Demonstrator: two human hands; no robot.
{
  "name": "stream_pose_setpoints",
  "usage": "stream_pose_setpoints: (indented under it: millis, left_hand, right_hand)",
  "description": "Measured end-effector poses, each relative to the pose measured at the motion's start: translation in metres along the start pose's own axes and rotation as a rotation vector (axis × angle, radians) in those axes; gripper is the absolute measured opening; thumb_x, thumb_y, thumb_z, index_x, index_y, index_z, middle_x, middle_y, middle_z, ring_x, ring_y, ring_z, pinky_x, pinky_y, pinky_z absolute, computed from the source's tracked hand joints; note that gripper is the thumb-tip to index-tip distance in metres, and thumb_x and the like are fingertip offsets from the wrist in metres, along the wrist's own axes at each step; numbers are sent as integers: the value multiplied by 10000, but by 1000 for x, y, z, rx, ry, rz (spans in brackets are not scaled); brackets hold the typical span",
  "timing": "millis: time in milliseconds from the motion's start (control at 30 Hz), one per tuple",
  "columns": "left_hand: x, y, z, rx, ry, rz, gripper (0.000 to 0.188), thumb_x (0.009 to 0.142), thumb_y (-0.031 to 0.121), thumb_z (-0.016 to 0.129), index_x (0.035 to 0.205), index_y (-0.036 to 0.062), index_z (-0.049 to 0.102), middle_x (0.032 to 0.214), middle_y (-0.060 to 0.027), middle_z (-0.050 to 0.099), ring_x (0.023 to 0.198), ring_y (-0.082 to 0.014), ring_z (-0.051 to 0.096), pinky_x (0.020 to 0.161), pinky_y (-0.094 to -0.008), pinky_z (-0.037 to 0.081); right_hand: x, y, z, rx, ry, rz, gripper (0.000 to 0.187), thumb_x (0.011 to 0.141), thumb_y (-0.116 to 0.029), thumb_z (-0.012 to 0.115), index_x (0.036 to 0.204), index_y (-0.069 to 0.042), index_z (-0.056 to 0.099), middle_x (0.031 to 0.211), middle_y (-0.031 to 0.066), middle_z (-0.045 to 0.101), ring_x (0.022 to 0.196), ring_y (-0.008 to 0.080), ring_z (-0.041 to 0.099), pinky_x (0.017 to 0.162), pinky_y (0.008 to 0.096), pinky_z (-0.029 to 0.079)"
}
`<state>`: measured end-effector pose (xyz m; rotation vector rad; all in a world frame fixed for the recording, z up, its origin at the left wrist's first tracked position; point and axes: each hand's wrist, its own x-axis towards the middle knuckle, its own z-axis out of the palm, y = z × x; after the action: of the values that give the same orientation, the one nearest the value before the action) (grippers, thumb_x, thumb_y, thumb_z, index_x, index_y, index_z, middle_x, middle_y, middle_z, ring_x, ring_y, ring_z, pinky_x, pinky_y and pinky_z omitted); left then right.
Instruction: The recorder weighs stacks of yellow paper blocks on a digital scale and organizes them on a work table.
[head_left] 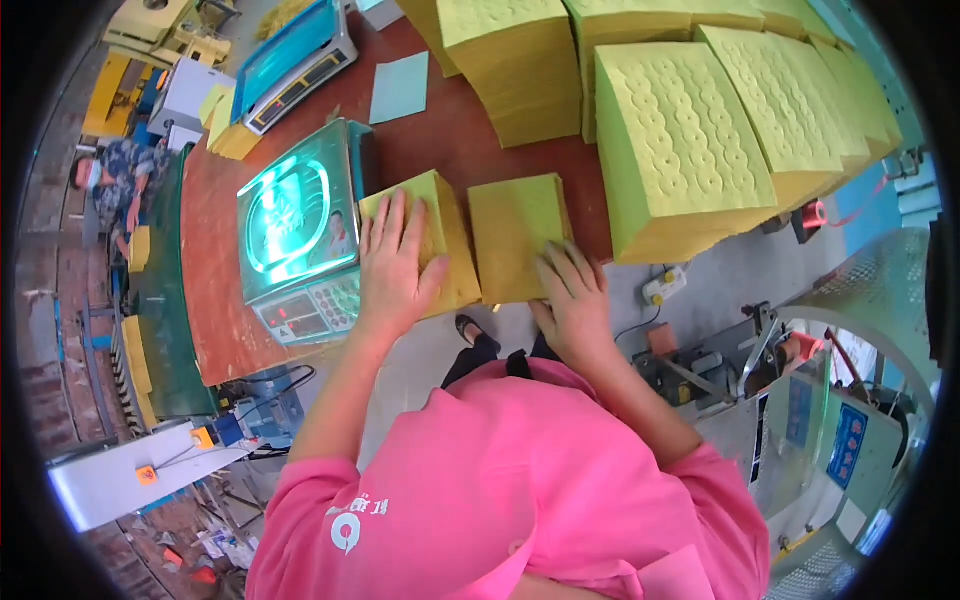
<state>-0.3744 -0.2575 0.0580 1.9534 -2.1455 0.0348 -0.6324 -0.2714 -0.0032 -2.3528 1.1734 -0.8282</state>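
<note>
My left hand lies with its fingers stretched over the top of a yellow paper stack, its thumb out to the right. Beside it, a narrow gap apart, stands a second yellow paper stack with a smooth top. At that stack's near right corner rests my right hand, fingers extended along the right edge and thumb at the near edge. Both stacks sit at the front of the red-brown table. A digital scale with a shiny, glaring plate is just left of my left hand.
Tall stacks of embossed yellow paper fill the table's right side, with more yellow stacks behind. A second scale and a pale sheet lie farther back. Machinery stands at right; a power strip is below.
</note>
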Motion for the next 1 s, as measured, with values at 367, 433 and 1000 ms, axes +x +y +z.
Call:
stream_pose_setpoints:
  millis: [367, 433, 1000]
  left_hand:
    - [-12, 16, -2, -59, 54, -66, 737, 839, 410, 654, 1413, 11, 420, 1491, -258, 342, 1399, -418, 298, 1136, -564, 234]
    - [-11, 16, -1, -69, 94, -90, 738, 843, 415, 654, 1414, 11, 419, 1490, -256, 344, 1398, -418, 301, 1136, -562, 237]
    - [-121, -175, -97, -834, 633, -249, 269, 928, 83, 576, 1173, -18, 618, 1191, -153, 641, 1022, -252, 653, 861, -311, 513]
  right_hand:
    - [-47, 16, 1, 1319, 79, 1086, 233, 968, -165, 557, 1144, -16, 527, 944, 126, 644, 760, 203, 667, 670, 320, 545]
    - [-34, 11, 5, 1317, 12, 1016, 209, 982, -187, 525, 1104, -17, 533, 859, 119, 652, 685, 226, 677, 606, 328, 548]
    - [-99, -6, 106, 784, 38, 1005, 146, 931, -199, 549, 847, -80, 537, 654, 46, 544, 513, 149, 529, 435, 262, 406]
